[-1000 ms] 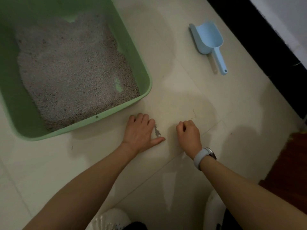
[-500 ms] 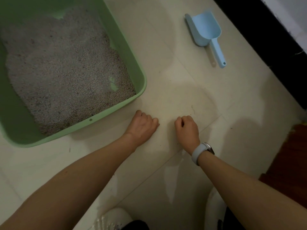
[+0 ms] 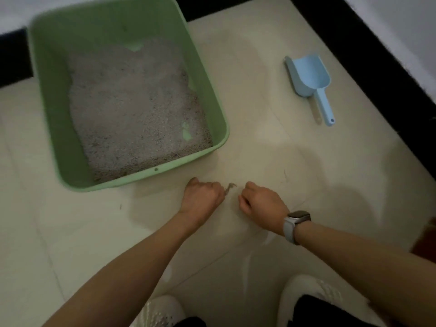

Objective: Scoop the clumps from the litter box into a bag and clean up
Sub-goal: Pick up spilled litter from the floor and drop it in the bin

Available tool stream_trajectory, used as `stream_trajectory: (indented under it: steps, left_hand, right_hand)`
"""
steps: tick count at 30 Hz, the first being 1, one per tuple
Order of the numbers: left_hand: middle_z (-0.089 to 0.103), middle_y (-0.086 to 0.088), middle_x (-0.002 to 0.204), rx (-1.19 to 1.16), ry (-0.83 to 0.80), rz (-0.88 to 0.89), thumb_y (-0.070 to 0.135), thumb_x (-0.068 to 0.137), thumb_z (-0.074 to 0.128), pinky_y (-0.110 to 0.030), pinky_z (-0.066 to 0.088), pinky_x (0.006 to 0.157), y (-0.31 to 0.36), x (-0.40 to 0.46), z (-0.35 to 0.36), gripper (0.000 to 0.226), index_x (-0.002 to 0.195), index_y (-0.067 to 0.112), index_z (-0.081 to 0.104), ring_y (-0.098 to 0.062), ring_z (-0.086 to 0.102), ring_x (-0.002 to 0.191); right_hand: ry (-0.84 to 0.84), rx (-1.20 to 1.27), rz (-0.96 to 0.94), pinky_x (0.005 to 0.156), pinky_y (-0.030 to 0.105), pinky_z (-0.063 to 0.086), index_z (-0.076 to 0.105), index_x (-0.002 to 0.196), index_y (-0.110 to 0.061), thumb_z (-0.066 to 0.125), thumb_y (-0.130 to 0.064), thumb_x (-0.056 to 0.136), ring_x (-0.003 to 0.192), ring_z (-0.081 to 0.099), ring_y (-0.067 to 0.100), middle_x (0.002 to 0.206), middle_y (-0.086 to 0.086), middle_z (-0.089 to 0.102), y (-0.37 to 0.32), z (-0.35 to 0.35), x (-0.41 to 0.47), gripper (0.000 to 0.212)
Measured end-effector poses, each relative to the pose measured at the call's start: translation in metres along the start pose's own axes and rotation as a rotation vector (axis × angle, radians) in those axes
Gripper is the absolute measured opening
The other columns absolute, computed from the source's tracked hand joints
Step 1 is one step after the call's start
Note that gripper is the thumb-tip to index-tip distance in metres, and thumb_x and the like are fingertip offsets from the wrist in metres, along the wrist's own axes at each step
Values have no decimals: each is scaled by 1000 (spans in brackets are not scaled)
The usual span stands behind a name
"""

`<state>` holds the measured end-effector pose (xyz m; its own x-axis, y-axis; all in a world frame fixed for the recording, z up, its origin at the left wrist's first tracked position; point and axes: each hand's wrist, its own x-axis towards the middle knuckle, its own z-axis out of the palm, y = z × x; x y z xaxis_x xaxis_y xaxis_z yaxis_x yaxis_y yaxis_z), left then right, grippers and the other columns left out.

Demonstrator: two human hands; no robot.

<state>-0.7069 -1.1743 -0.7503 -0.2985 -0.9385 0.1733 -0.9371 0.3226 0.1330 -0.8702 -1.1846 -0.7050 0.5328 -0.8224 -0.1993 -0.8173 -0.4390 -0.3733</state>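
Note:
The green litter box (image 3: 213, 100) sits on the tile floor at upper left, with grey litter (image 3: 139, 114) spread over its bottom. A light blue scoop (image 3: 309, 79) lies on the floor to the right, apart from both hands. My left hand (image 3: 203, 197) rests on the floor just below the box's near corner, its fingers curled under. My right hand (image 3: 262, 204), a watch on its wrist, lies beside it with its fingers curled too. A small streak of spilled litter (image 3: 230, 187) sits on the tile between the two hands, touching the left knuckles. No bag is in view.
A black skirting strip (image 3: 377, 67) runs along the wall at the right and back. My white shoes (image 3: 313, 296) are at the bottom edge. A small dark speck (image 3: 120, 206) lies on the tile left of my left arm.
My left hand has gone from lying flat with its thumb out to curled. The litter streak, hidden half a second ago, shows again between the hands. The camera has tilted up.

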Motion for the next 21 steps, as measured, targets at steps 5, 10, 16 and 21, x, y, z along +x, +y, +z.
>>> stream_trajectory:
  steps: [5,10,16,21]
  left_hand:
    - [44,-2,36,2,0,-46,19,77,42,-19,34,45,-24,-61,-62,31,46,17,42,-23,39,29]
    - [44,-2,37,157,129,-332,18,77,44,-22,33,44,-86,-106,-158,29,48,16,40,-25,40,32]
    - [34,-7,36,302,353,-699,17,78,39,-20,27,43,-179,-167,-269,30,50,18,29,-29,22,33]
    - [30,-2,38,328,479,-861,23,79,36,-21,12,40,-260,-213,-339,28,53,19,27,-20,28,32]
  right_hand:
    - [-208,-185,-489,41,24,40,57,61,-12,33,-30,81,44,52,26,65,6,56,-33,-20,23,36]
    - [-175,-73,-767,44,28,34,50,67,-13,31,-32,86,52,52,28,72,6,53,-138,-30,57,33]
    - [125,185,-696,43,31,37,41,61,-16,37,-29,86,49,50,33,67,10,49,-286,-68,115,28]
    - [100,191,-719,61,29,26,33,64,-16,39,-22,96,64,42,21,71,-1,36,-397,-89,161,34]
